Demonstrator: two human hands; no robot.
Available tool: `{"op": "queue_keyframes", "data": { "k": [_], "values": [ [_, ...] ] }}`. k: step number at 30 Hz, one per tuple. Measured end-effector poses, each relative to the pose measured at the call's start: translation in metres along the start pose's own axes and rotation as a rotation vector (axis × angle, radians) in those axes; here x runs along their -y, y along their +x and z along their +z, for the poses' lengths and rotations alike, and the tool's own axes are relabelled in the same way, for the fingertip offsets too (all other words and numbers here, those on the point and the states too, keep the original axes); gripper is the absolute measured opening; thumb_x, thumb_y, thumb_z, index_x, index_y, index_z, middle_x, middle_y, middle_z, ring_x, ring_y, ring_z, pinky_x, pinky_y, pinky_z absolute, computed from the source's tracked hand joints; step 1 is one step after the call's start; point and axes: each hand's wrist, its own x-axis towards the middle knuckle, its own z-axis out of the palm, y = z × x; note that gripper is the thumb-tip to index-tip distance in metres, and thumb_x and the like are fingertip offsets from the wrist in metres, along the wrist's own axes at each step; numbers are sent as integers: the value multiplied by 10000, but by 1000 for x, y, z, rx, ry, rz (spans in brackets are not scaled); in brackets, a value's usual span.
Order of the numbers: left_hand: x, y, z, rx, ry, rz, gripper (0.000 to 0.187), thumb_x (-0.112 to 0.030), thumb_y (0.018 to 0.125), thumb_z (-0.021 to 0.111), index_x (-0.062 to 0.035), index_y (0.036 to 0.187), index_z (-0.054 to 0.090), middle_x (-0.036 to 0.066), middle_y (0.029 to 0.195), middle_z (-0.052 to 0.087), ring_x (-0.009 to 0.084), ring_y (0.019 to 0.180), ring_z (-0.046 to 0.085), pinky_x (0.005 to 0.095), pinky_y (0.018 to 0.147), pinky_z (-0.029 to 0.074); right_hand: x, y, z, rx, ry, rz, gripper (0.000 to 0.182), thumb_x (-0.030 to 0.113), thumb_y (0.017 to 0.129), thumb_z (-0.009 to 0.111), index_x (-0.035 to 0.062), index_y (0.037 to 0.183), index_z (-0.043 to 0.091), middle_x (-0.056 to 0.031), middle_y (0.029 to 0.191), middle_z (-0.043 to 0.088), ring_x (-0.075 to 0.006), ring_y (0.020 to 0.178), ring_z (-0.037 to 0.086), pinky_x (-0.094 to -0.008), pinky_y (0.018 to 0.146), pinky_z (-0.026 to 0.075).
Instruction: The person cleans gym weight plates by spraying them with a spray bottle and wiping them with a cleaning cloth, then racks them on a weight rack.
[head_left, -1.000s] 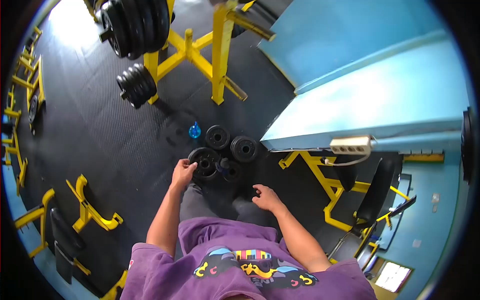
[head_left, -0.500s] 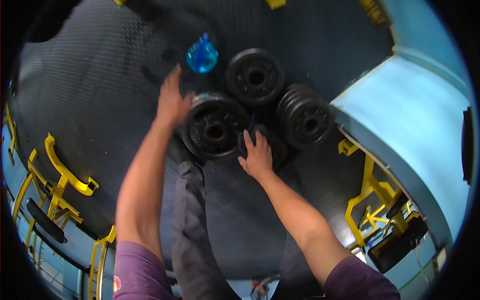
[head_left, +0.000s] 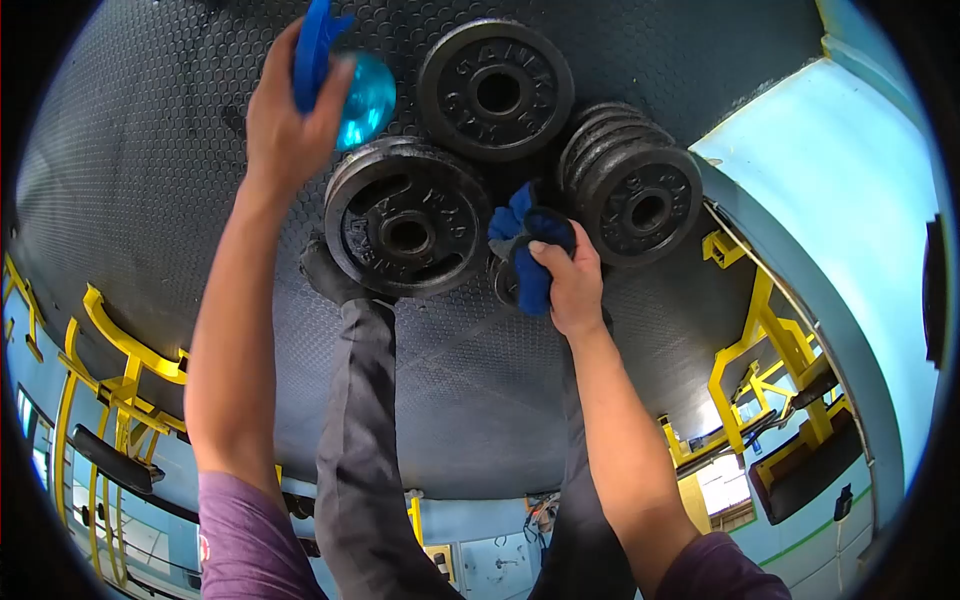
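Observation:
My left hand (head_left: 285, 130) is closed around the blue trigger head of a spray bottle (head_left: 368, 100); its clear round body shows blue liquid. In my right hand (head_left: 577, 290) is a crumpled blue and black cloth (head_left: 533, 283), gripped between thumb and fingers. Just left of the cloth stands a stack of black weight plates (head_left: 440, 215), the top one with raised lettering. Another black plate (head_left: 460, 110) lies behind it, and a taller stack of smaller plates (head_left: 682, 200) sits to the right. Part of a small plate (head_left: 502, 285) shows beneath the cloth.
Dark textured rubber matting (head_left: 470, 370) covers the floor. My shoe (head_left: 330, 272) is against the left stack. Yellow gym frames (head_left: 130, 345) stand on the left, others (head_left: 765, 340) on the right. A light blue wall (head_left: 830, 170) rises at the right.
My left hand has moved up from beside the left plate stack and taken hold of the spray bottle. My right hand has lifted the cloth from low among the plates. The view has shifted closer.

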Motion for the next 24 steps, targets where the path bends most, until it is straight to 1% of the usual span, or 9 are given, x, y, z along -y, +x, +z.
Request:
{"op": "queue_keyframes", "data": {
  "k": [2,6,8,10,11,13,19,21,24],
  "values": [
    [-33,-37,-26,-48,-105,16,702,-291,823,773,-52,1413,477,82,844,665,175,718,653,300,672,523,21,-5,-2,86,248,179,340,60,805,605,8,1142,607,-41,951,642,-159,859,619,-272,813,503],
    [-100,-119,-60,271,-346,-372,727,-253,782,760,-36,1419,483,-12,782,575,81,690,539,239,652,464,12,-14,20,191,514,253,384,82,764,633,16,1142,612,-43,986,636,-143,897,607,-291,815,493],
    [-104,-158,-50,412,-535,-649,694,-228,776,737,-59,1407,502,10,843,587,101,757,554,272,720,473,1,-29,22,195,530,269,344,93,771,618,14,1105,623,-53,938,656,-157,842,630,-296,795,517],
    [-90,-210,-27,437,-467,-605,641,-155,764,705,-67,1372,525,124,1195,527,202,1047,539,343,889,458,-15,-42,10,192,546,314,349,100,775,666,22,1113,635,-27,976,650,-153,885,620,-290,833,500],
    [-77,-235,-8,369,-247,-347,638,-151,771,711,-61,1368,503,48,1218,556,147,1041,553,335,916,473,-23,-48,0,197,546,310,349,100,775,666,22,1113,635,-27,976,650,-153,885,620,-290,833,500],
    [-78,-266,20,383,-622,-866,458,-78,792,659,-29,1236,558,59,1149,623,170,1018,606,334,881,498,-34,-59,-20,25,598,328,342,89,771,690,19,1102,644,-30,979,661,-159,904,634,-295,850,507],
    [-99,-266,62,382,-322,-737,308,-110,818,642,-29,1108,575,58,892,658,153,816,642,317,773,510,-19,-71,-59,56,378,267,375,15,748,686,-5,1119,638,-75,1078,679,-186,984,639,-316,937,480],
    [-102,-252,61,231,-312,-573,251,-114,827,630,-27,1057,577,56,849,647,148,774,637,308,742,510,-24,-65,-64,14,341,254,413,1,739,674,-12,1148,615,-76,1065,673,-187,976,631,-318,930,476],
    [-73,-271,56,66,-416,-802,241,-132,809,639,-29,1024,606,102,873,670,211,790,658,340,749,511,-32,-51,-50,-37,256,133,453,19,739,673,2,1183,585,-74,1057,657,-178,972,615,-306,910,468]
  ]
}}
